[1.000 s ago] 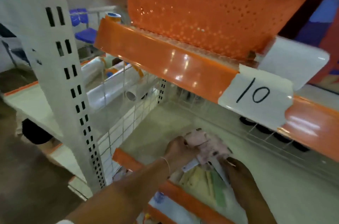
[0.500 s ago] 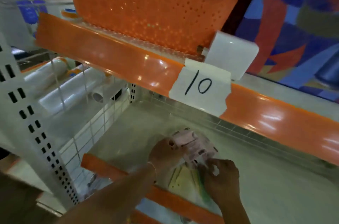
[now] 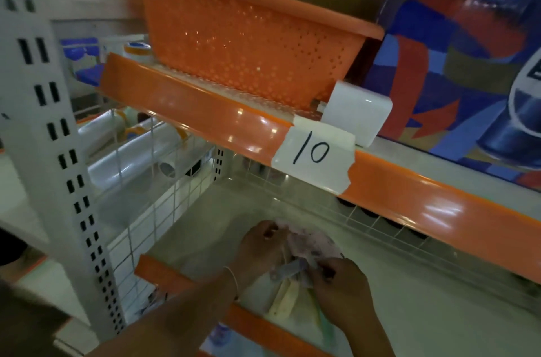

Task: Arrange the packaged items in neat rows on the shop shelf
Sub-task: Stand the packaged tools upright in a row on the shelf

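Note:
A pink-and-white packaged item [image 3: 310, 244] lies on the pale lower shelf [image 3: 424, 307], near its orange front lip. My left hand [image 3: 260, 245] grips the packet's left side with curled fingers. My right hand [image 3: 339, 283] pinches its front right corner, where a grey strip sticks out. Under the packet lies a clear bag with yellow and green sticks [image 3: 288, 302], partly hidden by my right hand. Motion blur hides the packets' print.
An orange perforated basket [image 3: 248, 43] and a white block [image 3: 355, 113] stand on the shelf above, whose orange edge carries a taped "10" label [image 3: 313, 157]. A white wire divider [image 3: 164, 195] bounds the left; clear film rolls [image 3: 131, 157] lie beyond it. A blue-red box [image 3: 468, 78] stands at right.
The view has swung left and up. My right hand has slid from the bag's front up onto the pink packet's corner; my left hand stays on the packet's left side.

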`<action>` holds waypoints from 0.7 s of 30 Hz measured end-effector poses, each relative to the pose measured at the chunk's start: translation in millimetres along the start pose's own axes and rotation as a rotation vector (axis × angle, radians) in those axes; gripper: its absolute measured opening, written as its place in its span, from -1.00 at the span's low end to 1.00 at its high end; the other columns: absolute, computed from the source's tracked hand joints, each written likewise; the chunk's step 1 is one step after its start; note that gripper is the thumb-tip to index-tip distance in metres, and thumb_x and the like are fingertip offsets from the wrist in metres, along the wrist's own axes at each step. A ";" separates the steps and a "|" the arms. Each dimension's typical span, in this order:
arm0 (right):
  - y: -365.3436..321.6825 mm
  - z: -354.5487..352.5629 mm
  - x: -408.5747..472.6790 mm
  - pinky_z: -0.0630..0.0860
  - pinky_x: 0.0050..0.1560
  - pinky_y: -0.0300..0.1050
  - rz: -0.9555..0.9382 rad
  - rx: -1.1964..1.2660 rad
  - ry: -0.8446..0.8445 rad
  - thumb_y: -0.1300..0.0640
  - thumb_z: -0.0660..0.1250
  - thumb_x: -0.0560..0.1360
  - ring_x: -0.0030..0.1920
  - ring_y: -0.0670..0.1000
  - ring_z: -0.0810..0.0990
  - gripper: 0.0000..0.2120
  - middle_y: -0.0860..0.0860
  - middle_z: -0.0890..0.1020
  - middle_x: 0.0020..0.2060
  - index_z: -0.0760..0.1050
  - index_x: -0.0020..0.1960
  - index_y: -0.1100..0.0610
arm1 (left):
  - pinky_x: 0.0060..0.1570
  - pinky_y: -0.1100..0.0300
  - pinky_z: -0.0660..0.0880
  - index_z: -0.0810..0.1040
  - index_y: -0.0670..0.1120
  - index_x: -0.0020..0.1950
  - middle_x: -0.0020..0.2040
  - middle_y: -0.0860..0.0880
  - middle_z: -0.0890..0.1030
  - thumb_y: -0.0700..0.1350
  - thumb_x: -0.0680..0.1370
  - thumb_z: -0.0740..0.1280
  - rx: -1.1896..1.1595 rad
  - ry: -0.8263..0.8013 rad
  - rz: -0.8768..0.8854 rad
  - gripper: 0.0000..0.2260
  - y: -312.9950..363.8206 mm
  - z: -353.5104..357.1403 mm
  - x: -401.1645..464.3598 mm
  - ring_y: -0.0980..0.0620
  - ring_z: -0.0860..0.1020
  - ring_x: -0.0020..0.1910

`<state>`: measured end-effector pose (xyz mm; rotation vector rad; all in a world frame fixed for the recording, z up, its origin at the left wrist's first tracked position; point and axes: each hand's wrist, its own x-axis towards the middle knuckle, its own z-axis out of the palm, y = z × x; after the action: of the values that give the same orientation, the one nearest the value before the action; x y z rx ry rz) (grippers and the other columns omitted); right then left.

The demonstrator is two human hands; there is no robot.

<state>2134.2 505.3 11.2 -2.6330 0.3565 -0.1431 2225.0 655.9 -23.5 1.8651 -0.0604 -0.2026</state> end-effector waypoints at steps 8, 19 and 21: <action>-56.9 40.5 7.1 0.38 -0.36 -0.17 -0.088 0.156 0.144 0.21 0.27 0.42 -0.41 -0.05 0.49 -0.81 0.04 0.56 -0.45 0.56 -0.34 0.15 | 0.01 0.01 0.57 0.48 0.14 0.14 0.02 -0.07 0.63 0.12 0.59 0.27 -0.479 -0.164 -0.079 -0.84 2.0 -42.0 -5.8 -0.10 0.63 0.00; -118.4 128.6 -10.2 0.28 -0.31 -0.35 -0.205 0.227 0.374 0.14 0.36 0.44 -0.36 0.05 0.56 -0.87 0.03 0.54 -0.34 0.65 -0.06 0.11 | -0.39 0.17 0.43 0.53 -0.04 -0.09 -0.25 -0.21 0.61 0.13 0.37 0.44 -0.434 0.042 -0.194 -0.71 -26.3 -97.2 7.2 -0.05 0.49 -0.42; -122.2 132.4 -15.2 0.33 -0.27 -0.43 -0.189 0.310 0.317 0.07 0.32 0.49 -0.32 -0.05 0.56 -0.87 -0.03 0.55 -0.30 0.64 -0.03 0.03 | -0.38 0.15 0.41 0.54 -0.08 -0.26 -0.42 -0.10 0.54 0.04 0.39 0.42 -0.407 0.054 -0.150 -0.79 -32.3 -99.6 10.0 -0.02 0.46 -0.47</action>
<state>2168.6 672.5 -48.5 -2.3294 0.1696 -0.6306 2249.9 758.1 -26.8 1.4681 0.1491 -0.2486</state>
